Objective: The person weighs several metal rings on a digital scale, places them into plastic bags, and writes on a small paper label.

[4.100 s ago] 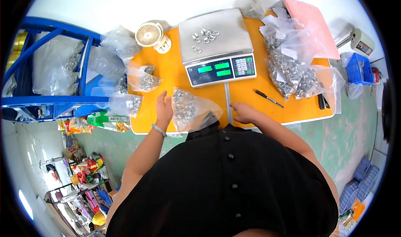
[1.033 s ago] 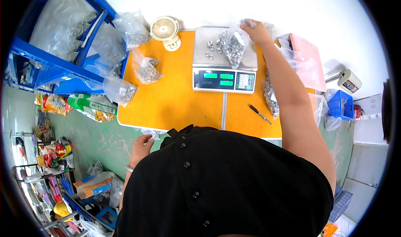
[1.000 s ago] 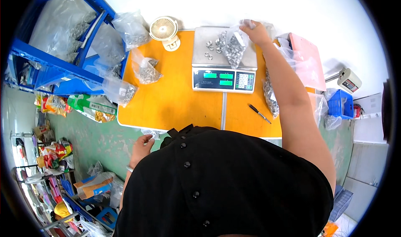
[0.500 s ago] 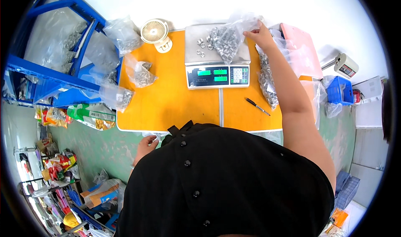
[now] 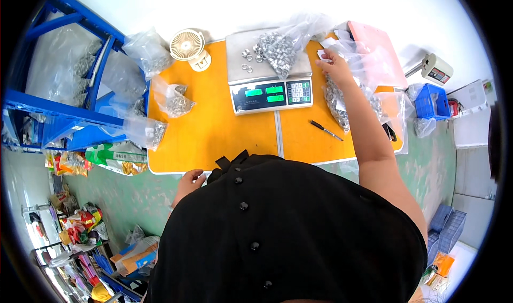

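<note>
My right hand (image 5: 335,71) reaches over the right side of the table, its fingertips pinched at a small white paper slip (image 5: 321,53). Just under it lies a clear bag of metal rings (image 5: 337,108). On the pan of a counting scale (image 5: 271,96) rests another clear bag of metal rings (image 5: 278,49), its loose top leaning back to the right. Several loose rings (image 5: 246,58) lie on the pan left of that bag. My left hand (image 5: 191,182) hangs by the table's front edge, fingers loosely bent and apart, holding nothing.
A black pen (image 5: 326,130) lies on the orange table (image 5: 203,135). A cream fan (image 5: 188,46) and a small bag of metal parts (image 5: 175,99) stand at the left. Blue shelving (image 5: 64,103) flanks the table's left side; a pink board (image 5: 377,54) leans at the right.
My right hand has let go of the bag on the scale and come down toward the bag at its right, onto the white slip. My left hand stays low. The view has shifted slightly.
</note>
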The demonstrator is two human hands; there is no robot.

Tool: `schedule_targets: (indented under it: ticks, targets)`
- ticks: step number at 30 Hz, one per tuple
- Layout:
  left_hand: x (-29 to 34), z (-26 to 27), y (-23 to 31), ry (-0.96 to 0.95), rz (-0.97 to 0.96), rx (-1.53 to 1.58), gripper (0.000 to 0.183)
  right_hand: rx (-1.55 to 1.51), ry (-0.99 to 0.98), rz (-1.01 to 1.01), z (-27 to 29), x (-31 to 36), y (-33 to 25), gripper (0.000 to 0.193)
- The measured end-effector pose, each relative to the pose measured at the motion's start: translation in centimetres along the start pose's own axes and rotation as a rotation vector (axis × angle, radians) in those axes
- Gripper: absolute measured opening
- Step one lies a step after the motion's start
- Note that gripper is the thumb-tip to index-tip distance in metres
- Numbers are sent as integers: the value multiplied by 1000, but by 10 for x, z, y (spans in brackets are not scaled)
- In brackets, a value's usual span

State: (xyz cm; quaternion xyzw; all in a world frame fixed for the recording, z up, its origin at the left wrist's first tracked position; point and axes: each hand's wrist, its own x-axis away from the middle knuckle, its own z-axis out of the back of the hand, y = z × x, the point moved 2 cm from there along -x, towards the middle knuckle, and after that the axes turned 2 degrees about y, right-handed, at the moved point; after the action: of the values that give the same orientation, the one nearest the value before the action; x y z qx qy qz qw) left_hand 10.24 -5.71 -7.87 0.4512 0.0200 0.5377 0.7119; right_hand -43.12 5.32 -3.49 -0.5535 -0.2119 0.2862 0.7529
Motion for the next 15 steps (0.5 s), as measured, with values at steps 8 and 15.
schedule_targets:
  ticks: [8, 15]
  targets:
    - [-3, -2, -5, -49, 35, 19, 35, -1, -63, -61, -7, 5, 9, 65]
    - [-4, -7, -25, -54, 81, 86, 35, -6, -97, -117, -14, 10, 8, 64]
